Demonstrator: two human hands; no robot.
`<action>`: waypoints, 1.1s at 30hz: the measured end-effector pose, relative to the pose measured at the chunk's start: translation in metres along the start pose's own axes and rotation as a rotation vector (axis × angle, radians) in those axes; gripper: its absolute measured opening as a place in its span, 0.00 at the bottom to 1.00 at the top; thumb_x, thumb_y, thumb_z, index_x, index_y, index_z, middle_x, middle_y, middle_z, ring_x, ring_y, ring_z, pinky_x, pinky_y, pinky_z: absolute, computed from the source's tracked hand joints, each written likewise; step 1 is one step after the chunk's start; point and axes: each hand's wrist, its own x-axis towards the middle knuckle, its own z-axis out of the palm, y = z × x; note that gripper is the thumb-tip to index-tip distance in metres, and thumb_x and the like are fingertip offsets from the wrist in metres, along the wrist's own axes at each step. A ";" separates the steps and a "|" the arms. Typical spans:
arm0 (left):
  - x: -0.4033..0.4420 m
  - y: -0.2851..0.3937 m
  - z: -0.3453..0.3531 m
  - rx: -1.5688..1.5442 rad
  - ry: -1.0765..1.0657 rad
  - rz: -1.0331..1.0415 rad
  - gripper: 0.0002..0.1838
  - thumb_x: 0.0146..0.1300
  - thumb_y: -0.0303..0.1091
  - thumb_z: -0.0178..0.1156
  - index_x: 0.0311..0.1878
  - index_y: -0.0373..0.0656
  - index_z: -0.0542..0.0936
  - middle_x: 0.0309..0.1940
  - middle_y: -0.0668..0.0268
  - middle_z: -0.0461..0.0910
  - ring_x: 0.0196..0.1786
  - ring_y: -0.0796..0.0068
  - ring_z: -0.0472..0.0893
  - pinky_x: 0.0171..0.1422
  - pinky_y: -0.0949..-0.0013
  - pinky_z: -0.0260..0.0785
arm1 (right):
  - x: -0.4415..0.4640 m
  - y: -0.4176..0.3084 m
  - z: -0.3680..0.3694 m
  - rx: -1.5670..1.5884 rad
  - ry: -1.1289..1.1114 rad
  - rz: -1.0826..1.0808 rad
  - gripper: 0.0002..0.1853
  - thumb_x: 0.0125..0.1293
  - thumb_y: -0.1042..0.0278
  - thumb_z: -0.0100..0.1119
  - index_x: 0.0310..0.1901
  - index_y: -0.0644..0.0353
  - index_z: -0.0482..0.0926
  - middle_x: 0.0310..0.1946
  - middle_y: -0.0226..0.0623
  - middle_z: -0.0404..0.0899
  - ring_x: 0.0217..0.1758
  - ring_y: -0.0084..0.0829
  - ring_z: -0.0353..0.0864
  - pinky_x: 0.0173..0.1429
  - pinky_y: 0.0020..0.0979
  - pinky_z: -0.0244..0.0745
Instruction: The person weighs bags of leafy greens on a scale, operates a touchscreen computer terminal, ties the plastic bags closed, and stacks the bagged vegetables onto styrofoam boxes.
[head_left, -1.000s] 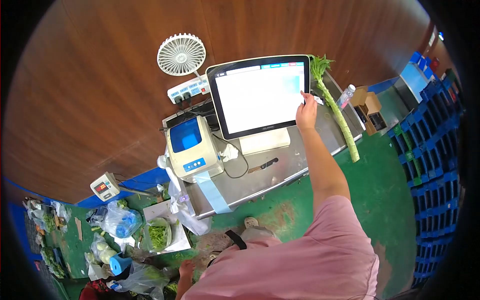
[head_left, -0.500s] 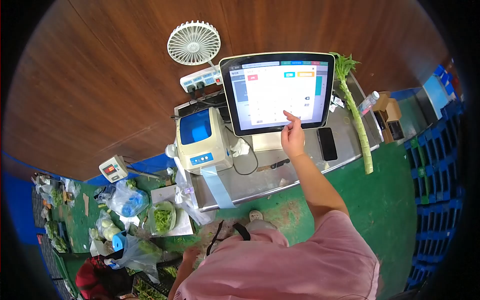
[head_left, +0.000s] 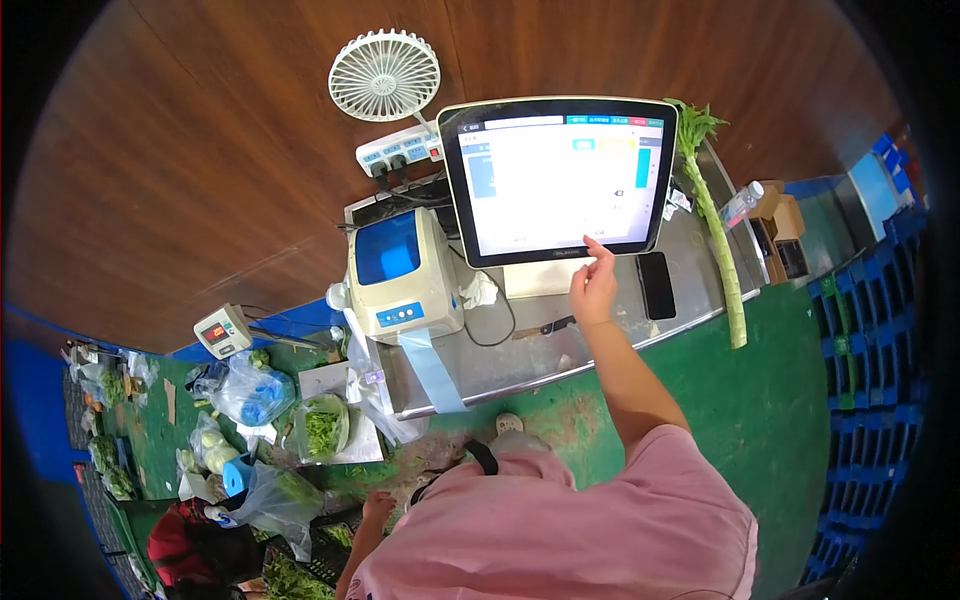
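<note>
My right hand (head_left: 594, 288) is at the lower edge of the touchscreen monitor (head_left: 560, 190), its index finger stretched toward the screen and the other fingers curled, holding nothing. A dialog with a keypad shows faintly on the bright screen. My left hand (head_left: 378, 506) hangs low beside my body, near a plastic bag; its fingers are too small to read. Right of my right hand lies a black phone (head_left: 656, 286) on the metal table (head_left: 480, 372). A knife (head_left: 545, 328) lies below the monitor, and a label printer (head_left: 400, 275) stands to its left.
A long green stalk (head_left: 715, 230) and a bottle (head_left: 742, 204) are at the table's right. Behind the printer are a power strip (head_left: 400, 150) and a white fan (head_left: 384, 78). Bagged vegetables (head_left: 322, 428) lie at lower left. Blue pallets (head_left: 875, 370) stand at far right.
My right hand has gone from the screen's right side to its lower part, then slightly down and right. The screen changed from a mostly blank page to a dialog. The phone has come into view.
</note>
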 end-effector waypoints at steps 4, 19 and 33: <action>0.024 -0.032 -0.006 -0.181 -0.056 -0.019 0.12 0.52 0.28 0.54 0.42 0.41 0.73 0.28 0.64 0.78 0.28 0.77 0.76 0.29 0.73 0.67 | -0.002 0.005 -0.011 -0.057 0.014 0.037 0.16 0.47 0.83 0.43 0.41 0.63 0.61 0.53 0.39 0.69 0.19 0.27 0.63 0.27 0.27 0.63; 0.031 -0.073 -0.053 0.070 0.181 -0.042 0.19 0.46 0.40 0.59 0.44 0.49 0.75 0.37 0.55 0.77 0.44 0.62 0.76 0.48 0.64 0.67 | -0.190 -0.222 0.132 0.393 -0.802 -0.450 0.15 0.46 0.78 0.51 0.39 0.63 0.70 0.43 0.47 0.67 0.43 0.42 0.68 0.48 0.39 0.64; 0.367 -0.250 -0.171 -0.724 0.567 -0.480 0.40 0.43 0.53 0.63 0.55 0.36 0.65 0.50 0.48 0.69 0.53 0.58 0.70 0.56 0.63 0.61 | -0.264 -0.254 0.248 -0.261 -0.896 -0.626 0.21 0.66 0.60 0.38 0.52 0.69 0.65 0.52 0.50 0.64 0.56 0.47 0.60 0.60 0.44 0.53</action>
